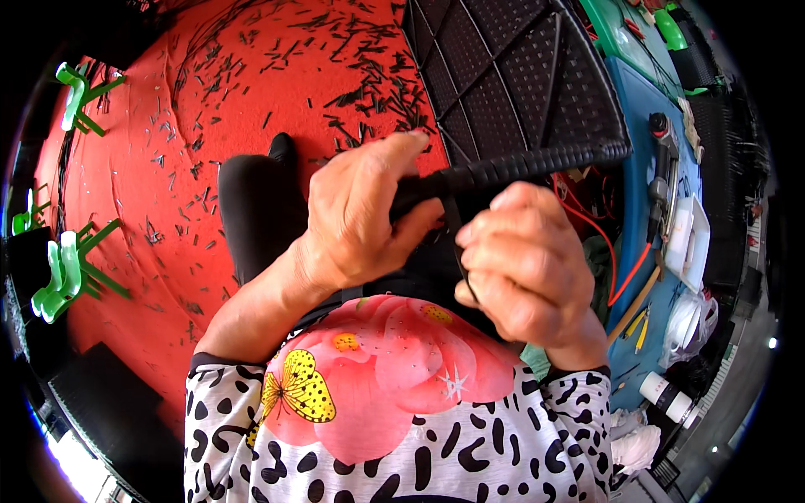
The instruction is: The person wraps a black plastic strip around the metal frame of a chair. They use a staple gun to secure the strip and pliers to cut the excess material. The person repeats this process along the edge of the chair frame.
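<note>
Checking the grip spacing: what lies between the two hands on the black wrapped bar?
In the head view, a short stretch of the black wrapped bar with a thin black strip hanging from it separates the left hand from the right hand.

Woven panel (511,75) ahead of hands; cut scraps (369,75) on floor mat (151,218) left; workbench (646,201) right.

Open floor to the left, clutter to the right

The red mat (210,126) lies open bar strewn black offcuts (369,59); the woven panel (511,75) and tool-covered blue bench (646,193) block the right.

The person is wearing a white black-spotted top (470,453) showing a pink flower, a yellow butterfly, and black trousers (256,210).
</note>
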`<state>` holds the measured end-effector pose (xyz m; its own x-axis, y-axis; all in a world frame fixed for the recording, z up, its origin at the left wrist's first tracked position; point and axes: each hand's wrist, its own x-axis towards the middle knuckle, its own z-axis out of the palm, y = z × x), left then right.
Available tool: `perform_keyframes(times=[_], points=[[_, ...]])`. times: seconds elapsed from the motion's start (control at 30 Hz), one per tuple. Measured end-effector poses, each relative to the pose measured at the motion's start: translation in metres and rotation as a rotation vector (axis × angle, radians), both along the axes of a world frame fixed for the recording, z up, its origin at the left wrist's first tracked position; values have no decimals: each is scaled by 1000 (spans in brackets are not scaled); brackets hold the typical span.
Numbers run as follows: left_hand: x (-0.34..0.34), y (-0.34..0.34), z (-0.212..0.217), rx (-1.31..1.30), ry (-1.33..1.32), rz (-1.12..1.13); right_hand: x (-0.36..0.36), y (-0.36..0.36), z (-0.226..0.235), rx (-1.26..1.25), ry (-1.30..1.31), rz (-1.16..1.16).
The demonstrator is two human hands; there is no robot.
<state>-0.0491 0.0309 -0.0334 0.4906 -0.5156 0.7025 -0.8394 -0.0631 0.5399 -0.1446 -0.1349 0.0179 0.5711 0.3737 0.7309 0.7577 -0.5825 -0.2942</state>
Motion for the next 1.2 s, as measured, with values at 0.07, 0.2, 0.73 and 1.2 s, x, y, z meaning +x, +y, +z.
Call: perform_keyframes(times=[0.07, 0.2, 0.73, 1.2], points=[[2, 0, -3, -19, -40, -2, 1, 3, 0, 13, -9, -7], [4, 3, 6, 22, -93, -23, 0, 3, 0, 50, 44, 12], [12, -4, -9, -156, -1, -110, 46, -35, 21, 140, 506, -122], [11, -11, -20, -300, 92, -91, 75, -35, 17, -101, 901, 75]])
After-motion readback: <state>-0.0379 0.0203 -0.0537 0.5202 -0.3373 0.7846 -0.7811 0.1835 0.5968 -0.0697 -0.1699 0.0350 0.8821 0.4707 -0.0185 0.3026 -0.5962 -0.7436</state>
